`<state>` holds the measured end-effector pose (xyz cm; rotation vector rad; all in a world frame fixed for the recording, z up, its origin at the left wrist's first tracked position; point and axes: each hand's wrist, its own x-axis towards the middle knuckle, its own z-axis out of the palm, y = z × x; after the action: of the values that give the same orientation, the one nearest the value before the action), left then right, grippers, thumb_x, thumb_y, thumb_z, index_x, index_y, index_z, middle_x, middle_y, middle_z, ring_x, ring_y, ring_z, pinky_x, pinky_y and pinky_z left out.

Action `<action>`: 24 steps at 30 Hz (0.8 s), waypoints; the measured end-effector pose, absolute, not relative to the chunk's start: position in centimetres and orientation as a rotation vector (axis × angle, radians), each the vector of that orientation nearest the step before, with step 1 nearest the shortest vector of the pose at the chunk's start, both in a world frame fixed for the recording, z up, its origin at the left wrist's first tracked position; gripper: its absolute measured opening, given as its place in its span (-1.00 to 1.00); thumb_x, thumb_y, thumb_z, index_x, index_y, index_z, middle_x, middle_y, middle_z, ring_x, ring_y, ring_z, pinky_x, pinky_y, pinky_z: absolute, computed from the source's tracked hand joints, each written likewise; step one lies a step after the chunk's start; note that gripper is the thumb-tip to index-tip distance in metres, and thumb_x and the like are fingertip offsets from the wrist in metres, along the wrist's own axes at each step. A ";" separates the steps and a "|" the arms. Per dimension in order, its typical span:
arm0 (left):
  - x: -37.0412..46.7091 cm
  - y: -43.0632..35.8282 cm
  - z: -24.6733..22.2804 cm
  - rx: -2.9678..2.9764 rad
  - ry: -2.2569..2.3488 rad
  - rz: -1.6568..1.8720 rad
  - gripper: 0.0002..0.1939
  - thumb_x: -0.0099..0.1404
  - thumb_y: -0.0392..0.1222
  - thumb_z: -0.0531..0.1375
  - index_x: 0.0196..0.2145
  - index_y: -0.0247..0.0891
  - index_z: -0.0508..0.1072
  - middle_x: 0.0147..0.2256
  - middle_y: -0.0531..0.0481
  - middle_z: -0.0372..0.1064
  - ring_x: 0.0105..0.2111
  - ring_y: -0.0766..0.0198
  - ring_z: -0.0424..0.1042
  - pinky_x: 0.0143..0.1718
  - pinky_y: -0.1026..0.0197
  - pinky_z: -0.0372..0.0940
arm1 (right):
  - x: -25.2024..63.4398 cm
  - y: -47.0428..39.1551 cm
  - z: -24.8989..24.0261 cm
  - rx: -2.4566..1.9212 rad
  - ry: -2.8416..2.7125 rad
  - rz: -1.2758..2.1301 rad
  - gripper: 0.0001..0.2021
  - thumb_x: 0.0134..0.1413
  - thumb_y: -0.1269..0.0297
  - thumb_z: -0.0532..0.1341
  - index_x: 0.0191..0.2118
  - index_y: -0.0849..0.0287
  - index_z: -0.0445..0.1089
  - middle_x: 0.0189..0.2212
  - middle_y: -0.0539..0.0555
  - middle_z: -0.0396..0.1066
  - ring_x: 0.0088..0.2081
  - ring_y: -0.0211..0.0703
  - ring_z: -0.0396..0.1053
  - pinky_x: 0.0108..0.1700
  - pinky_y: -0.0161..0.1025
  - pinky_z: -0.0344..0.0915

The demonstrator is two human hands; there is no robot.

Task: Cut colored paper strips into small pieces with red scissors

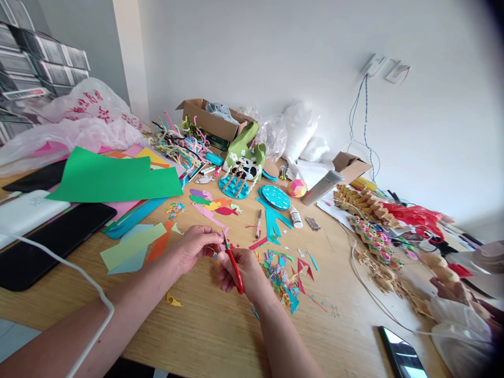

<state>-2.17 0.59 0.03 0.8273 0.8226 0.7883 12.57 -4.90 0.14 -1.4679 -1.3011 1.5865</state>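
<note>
My right hand (242, 270) is closed around red-handled scissors (235, 268), their blades pointing up and away from me. Close by, the fingers of my left hand (199, 247) are pinched on a small piece of pinkish paper (225, 231) at the blades; its outline is mostly hidden. Beyond my hands lie colourful paper fish cutouts (216, 205) and a pink paper strip (207, 214). Just right of my right hand spreads a pile of coloured paper scraps (279, 275). A pen (258, 224) rests on the table past the scissors.
Green paper (114, 176) tops a stack of coloured sheets at left, beside a black device (59, 247). A white cable (79, 268) crosses over my left forearm. Behind stand a panda-patterned green holder (246, 157) and a grey bottle (321, 189). A phone (401, 352) lies front right.
</note>
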 end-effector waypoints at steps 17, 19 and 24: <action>-2.2 0.6 0.3 0.834 0.841 0.784 -0.89 -0.11 -0.25 0.28 -0.57 -0.34 0.45 -0.56 0.01 0.38 -0.52 0.32 0.33 -0.46 0.26 0.17 | 12.6 -5.0 0.2 -1.444 -1.334 1.585 -0.43 -0.24 -0.27 0.25 -0.55 0.27 0.27 -0.69 0.04 0.38 -0.74 -0.30 0.32 -0.72 -0.44 0.21; -2.2 0.6 0.2 0.826 0.843 0.785 -0.88 -0.10 -0.23 0.27 -0.56 -0.34 0.45 -0.56 0.00 0.38 -0.52 0.32 0.33 -0.47 0.26 0.17 | 12.6 -5.0 0.1 -1.443 -1.334 1.585 -0.43 -0.25 -0.26 0.26 -0.55 0.26 0.26 -0.70 0.04 0.37 -0.74 -0.31 0.32 -0.73 -0.45 0.20; -2.1 0.4 0.6 0.840 0.844 0.774 -0.86 -0.07 -0.20 0.27 -0.58 -0.34 0.44 -0.58 0.01 0.37 -0.55 0.33 0.32 -0.48 0.26 0.16 | 12.5 -5.0 0.3 -1.461 -1.319 1.576 -0.44 -0.25 -0.25 0.27 -0.56 0.25 0.25 -0.71 0.03 0.37 -0.74 -0.30 0.32 -0.72 -0.44 0.21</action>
<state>-2.14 0.40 0.60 0.8399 0.8436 0.7738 12.51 -5.00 0.32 -1.4608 -1.3194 1.5761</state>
